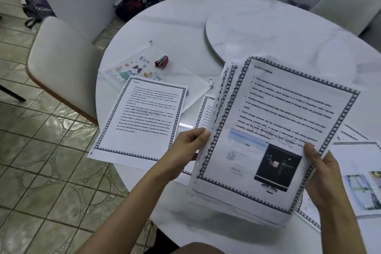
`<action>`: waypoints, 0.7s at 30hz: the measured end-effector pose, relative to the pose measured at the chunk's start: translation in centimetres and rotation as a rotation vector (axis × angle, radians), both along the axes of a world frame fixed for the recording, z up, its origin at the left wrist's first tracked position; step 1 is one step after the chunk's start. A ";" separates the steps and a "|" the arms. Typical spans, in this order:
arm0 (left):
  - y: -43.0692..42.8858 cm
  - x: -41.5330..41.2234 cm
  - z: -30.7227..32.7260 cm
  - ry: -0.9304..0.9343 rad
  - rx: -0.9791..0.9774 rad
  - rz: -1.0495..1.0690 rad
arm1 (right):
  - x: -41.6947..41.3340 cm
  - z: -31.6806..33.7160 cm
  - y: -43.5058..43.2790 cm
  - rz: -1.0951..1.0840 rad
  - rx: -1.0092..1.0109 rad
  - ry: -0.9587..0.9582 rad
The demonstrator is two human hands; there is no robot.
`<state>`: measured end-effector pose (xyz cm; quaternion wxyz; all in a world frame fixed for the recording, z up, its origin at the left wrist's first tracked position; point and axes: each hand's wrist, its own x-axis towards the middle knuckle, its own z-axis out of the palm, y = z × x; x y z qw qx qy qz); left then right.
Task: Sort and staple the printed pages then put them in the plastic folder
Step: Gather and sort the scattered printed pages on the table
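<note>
1. Printed pages (274, 130) are held as a fanned stack, tilted up, gripped at the left edge by the left hand (185, 146) and at the right edge by the right hand (321, 171).
2. A single page (140, 117) is laid flat on the table (185, 27), left of the left hand.
3. The plastic folder (144, 64) is seen beyond the left hand, with a red stapler (161, 62) on it.
4. More sheets (362, 181) are spread beneath the right hand.

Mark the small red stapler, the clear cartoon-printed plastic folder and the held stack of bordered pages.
small red stapler (161, 62): head view, middle of body.
clear cartoon-printed plastic folder (132, 69): head view, printed front panel.
held stack of bordered pages (278, 128): head view, top sheet's centre.
</note>
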<state>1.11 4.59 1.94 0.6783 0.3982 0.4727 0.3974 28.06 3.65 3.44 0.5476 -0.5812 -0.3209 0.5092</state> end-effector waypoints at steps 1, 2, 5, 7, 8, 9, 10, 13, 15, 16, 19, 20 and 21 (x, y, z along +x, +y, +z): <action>0.0 0.1 -0.1 0.005 -0.006 -0.019 | -0.2 0.0 0.1 0.006 -0.004 0.006; 0.0 0.2 -0.3 0.011 -0.021 -0.030 | -0.4 0.0 0.1 0.014 -0.011 0.006; 0.0 0.5 -0.8 0.011 -0.083 -0.051 | -0.9 0.1 0.1 0.038 -0.031 0.019; 0.1 0.6 -1.1 -0.016 -0.123 -0.072 | -1.1 0.2 0.1 0.045 -0.034 0.032; 0.2 0.6 -1.2 -0.026 -0.127 -0.069 | -1.3 0.3 0.1 0.052 -0.036 0.037; 0.3 0.6 -1.3 -0.026 -0.119 -0.059 | -1.4 0.4 0.1 0.060 -0.039 0.038; 0.5 0.5 -1.5 -0.021 -0.111 -0.044 | -1.6 0.5 0.1 0.067 -0.048 0.039; 1.1 0.4 -1.8 -0.010 -0.111 -0.002 | -2.1 0.8 0.3 0.075 -0.088 0.059; 1.4 0.4 -1.9 -0.008 -0.107 0.001 | -2.4 1.0 0.5 0.084 -0.096 0.059; 1.5 0.3 -1.9 0.003 -0.107 0.004 | -2.5 1.1 0.6 0.095 -0.093 0.058; 1.7 0.1 -1.8 0.019 -0.097 0.032 | -2.7 1.4 0.8 0.135 -0.070 0.032; 1.7 -0.1 -1.9 0.018 -0.099 0.042 | -2.8 1.5 0.9 0.143 -0.067 0.023; 1.7 -0.2 -1.9 0.016 -0.103 0.051 | -2.9 1.5 0.9 0.149 -0.067 0.022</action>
